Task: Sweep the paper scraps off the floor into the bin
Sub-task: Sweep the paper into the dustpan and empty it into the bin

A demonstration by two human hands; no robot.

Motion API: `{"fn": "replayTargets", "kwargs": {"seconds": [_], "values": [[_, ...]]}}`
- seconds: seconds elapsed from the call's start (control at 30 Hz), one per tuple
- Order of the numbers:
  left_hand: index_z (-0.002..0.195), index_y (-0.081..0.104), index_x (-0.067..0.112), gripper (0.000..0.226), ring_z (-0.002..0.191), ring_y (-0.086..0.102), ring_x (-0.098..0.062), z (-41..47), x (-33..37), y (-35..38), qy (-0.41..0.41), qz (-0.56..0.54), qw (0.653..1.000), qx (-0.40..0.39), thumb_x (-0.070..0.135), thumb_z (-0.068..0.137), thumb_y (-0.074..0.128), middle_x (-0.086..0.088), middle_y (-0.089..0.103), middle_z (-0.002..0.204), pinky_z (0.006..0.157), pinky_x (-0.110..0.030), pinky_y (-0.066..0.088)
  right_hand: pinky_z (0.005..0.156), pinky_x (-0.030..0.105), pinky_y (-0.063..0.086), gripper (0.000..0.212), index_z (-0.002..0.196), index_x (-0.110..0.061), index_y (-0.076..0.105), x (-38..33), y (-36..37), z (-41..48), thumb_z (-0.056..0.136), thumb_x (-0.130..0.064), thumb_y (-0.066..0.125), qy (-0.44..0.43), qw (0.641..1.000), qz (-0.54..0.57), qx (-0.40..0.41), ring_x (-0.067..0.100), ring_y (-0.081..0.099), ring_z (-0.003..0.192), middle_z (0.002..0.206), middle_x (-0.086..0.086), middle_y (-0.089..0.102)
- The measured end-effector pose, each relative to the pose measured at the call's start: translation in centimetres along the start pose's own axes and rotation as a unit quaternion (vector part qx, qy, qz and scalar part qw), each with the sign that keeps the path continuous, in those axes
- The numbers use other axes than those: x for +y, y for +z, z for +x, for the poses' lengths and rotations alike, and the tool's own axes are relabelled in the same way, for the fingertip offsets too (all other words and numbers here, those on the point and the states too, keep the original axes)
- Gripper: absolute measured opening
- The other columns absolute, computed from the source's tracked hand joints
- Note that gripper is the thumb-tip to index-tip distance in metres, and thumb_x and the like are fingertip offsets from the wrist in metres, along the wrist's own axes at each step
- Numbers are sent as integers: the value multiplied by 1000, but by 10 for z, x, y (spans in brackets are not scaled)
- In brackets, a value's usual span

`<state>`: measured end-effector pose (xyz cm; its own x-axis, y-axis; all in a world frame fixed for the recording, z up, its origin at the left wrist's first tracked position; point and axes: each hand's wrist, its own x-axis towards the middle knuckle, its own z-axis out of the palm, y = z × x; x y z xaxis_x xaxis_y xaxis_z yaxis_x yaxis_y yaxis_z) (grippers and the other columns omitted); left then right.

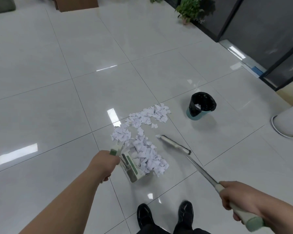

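On the white tile floor (41,81), paper scraps (142,132) spill past the dustpan (132,168). Your left hand (105,164) grips its handle; your right hand (238,196) grips the broom (174,145). A hard push could scatter scraps away from the bin (201,105).

**Dustpan down, broom head beside the pile**

Left hand (105,163) grips the white-and-green plastic dustpan (131,166) at centre frame, torn white paper scraps (145,132) heaped against it. Right hand (235,195), lower right, holds the metal-shafted broom (175,144). Black-lined teal bin (201,106) stands right of centre.
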<state>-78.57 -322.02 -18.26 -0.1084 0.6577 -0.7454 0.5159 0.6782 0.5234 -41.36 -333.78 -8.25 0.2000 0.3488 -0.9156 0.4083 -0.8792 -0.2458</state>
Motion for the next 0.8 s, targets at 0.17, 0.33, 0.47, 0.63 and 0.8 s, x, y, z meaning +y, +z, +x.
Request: {"fn": "replayTargets", "kwargs": {"seconds": [0.17, 0.33, 0.47, 0.63, 0.8], "values": [[66, 46, 12, 20, 45, 38, -24, -11, 5, 25, 23, 67, 997, -17, 11, 83, 57, -6, 40, 55, 46, -25, 37, 42, 22, 39, 12, 73, 1, 54, 19, 32, 8, 73, 13, 51, 20, 991, 134, 7, 24, 46, 40, 62, 17, 54], [67, 49, 10, 18, 46, 40, -25, -12, 10, 40, 32, 87, 996, -16, 11, 82, 57, -5, 40, 54, 45, -25, 38, 33, 17, 33, 9, 82, 5, 55, 11, 53, 1, 77, 6, 48, 70, 955, 282, -65, 22, 43, 38, 70, 22, 55], [67, 49, 10, 18, 46, 40, -25, -10, 10, 41, 31, 78, 996, -9, 12, 82, 58, -5, 40, 54, 45, -26, 38, 35, 17, 31, 20, 92, -1, 52, 11, 60, 0, 74, 3, 47, 73, 944, 307, -91, 22, 41, 41, 70, 20, 55], [65, 50, 12, 18, 49, 39, -25, -12, 6, 39, 23, 66, 997, -12, 12, 80, 59, -6, 41, 56, 46, -26, 38, 31, 15, 29, 26, 95, -8, 48, 1, 34, -8, 70, -2, 49, 71, 921, 361, -126, 17, 41, 36, 69, 9, 53], [72, 53, 8, 9, 46, 38, -22, -20, -1, 40, -6, -4, 1000, 5, 10, 78, 60, -9, 40, 56, 48, -28, 36, 26, 15, 31, 28, 96, -9, 49, -9, 0, -21, 69, -5, 49, 61, 902, 399, -150, 14, 42, 33, 69, 6, 51]]}}
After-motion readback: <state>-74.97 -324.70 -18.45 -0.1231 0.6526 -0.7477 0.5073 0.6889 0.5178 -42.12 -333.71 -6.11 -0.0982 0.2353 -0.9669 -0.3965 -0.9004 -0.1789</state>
